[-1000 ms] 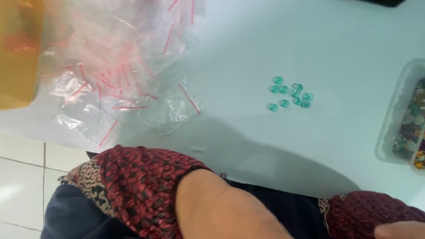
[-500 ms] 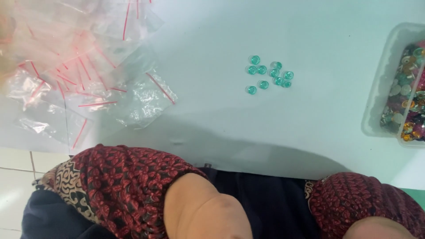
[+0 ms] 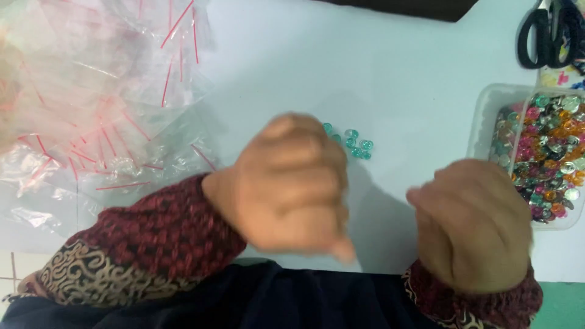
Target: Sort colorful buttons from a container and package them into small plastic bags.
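Note:
My left hand (image 3: 286,186) is raised over the white table (image 3: 378,73), fingers curled into a loose fist, blurred by motion. It covers part of a small cluster of teal beads (image 3: 356,145) lying just beyond it. My right hand (image 3: 475,225) is up too, fingers curled, right beside a clear plastic tub (image 3: 487,116) filled with mixed coloured beads (image 3: 548,152). I see nothing held in either hand. Both wrists wear dark red patterned sleeves.
A heap of small clear zip bags with red strips (image 3: 103,103) covers the table's left side. Black-handled scissors (image 3: 545,33) lie at the top right corner. White floor tiles (image 3: 9,274) show at the lower left, past the table edge.
Both hands have come up from below the table edge into view over the table. The view has shifted, bringing the bead tub and scissors further in.

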